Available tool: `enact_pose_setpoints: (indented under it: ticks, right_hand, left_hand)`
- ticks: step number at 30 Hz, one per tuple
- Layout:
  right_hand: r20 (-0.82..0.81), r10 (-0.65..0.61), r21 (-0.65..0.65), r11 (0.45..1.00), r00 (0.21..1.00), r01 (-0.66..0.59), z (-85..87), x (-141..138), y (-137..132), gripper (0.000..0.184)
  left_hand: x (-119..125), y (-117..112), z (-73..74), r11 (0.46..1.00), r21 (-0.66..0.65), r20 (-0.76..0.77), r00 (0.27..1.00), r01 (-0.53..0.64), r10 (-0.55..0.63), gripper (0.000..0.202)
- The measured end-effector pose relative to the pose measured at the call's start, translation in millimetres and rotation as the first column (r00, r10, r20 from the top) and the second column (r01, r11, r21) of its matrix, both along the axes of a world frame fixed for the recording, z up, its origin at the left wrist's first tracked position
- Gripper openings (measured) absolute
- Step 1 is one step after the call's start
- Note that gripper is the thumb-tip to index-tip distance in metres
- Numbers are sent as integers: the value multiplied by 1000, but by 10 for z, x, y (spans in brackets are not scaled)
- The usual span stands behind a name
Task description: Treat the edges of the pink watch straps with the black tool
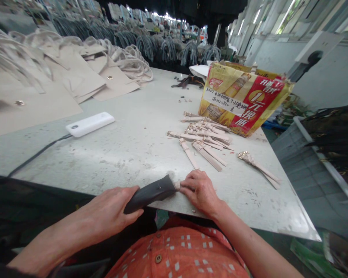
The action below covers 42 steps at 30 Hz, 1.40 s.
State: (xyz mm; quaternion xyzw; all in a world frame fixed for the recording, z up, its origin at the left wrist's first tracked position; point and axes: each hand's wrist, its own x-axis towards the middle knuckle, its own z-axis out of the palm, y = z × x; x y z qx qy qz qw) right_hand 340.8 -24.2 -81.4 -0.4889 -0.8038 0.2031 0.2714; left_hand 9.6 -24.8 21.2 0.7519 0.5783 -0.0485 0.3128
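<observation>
My left hand (110,208) is shut around a black tool handle (149,194), whose tip points right along the table's near edge. The tool's working end is hidden. My right hand (198,192) presses down on a short beige strap (177,185), with most of the strap hidden beneath the fingers. The tool's tip almost meets that strap. Beyond my hands lies a loose pile of beige straps (203,135) on the grey-white work table (127,154). Off to the right rests a strap with a gold metal fitting (256,166).
A printed paper bag (243,100) stands behind the straps. A white power bank (89,124) with a black cable (37,154) lies on the table. Beige tote bags (75,73) are stacked at left, a grey crate (307,166) sits at right, and bunches of handles hang behind.
</observation>
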Motion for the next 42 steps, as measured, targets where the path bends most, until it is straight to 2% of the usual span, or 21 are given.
enact_pose_setpoints:
  ticks: [3, 6, 11, 14, 20, 25, 29, 36, 39, 42]
  right_hand:
    - [-56, 22, -4, 1000, 998, -22, -58, 1, 40, 12]
    - [-75, 30, -55, 998, 997, -34, -29, -12, 63, 19]
    - [18, 27, -115, 993, 999, -25, 86, -64, 75, 19]
    - [85, 15, -127, 992, 996, -4, 117, -93, 70, 19]
    - [173, -18, -61, 998, 985, 28, 71, -157, 87, 20]
    - [231, -24, 30, 999, 973, 17, 0, -190, 144, 17]
    - [165, 20, 60, 998, 986, -30, -30, -156, 155, 16]
    - [19, 28, 58, 998, 999, -29, 26, -63, 87, 6]
    - [29, 32, 52, 998, 999, -33, 47, -55, 85, 12]
    - [44, 13, 59, 998, 999, -16, 50, -62, 84, 17]
  left_hand:
    - [35, 2, 72, 1000, -6, -8, 1000, 1, -1, 38]
    - [42, 19, 111, 999, -32, -16, 1000, 19, -20, 37]
    - [10, 60, 81, 999, 6, -28, 999, 43, -43, 42]
    - [26, 80, 85, 998, 29, -21, 998, 56, -56, 36]
    - [84, 66, 123, 995, 91, -16, 1000, 27, -26, 27]
    - [0, 53, 89, 995, 103, 31, 999, 10, -14, 22]
    - [-59, 99, 71, 992, 125, 24, 1000, -9, 6, 23]
    - [-63, 124, 28, 990, 140, 12, 1000, 14, -16, 27]
    - [-56, 133, 32, 990, 140, -1, 999, 34, -34, 31]
    - [-40, 154, 48, 991, 131, -1, 1000, 27, -27, 24]
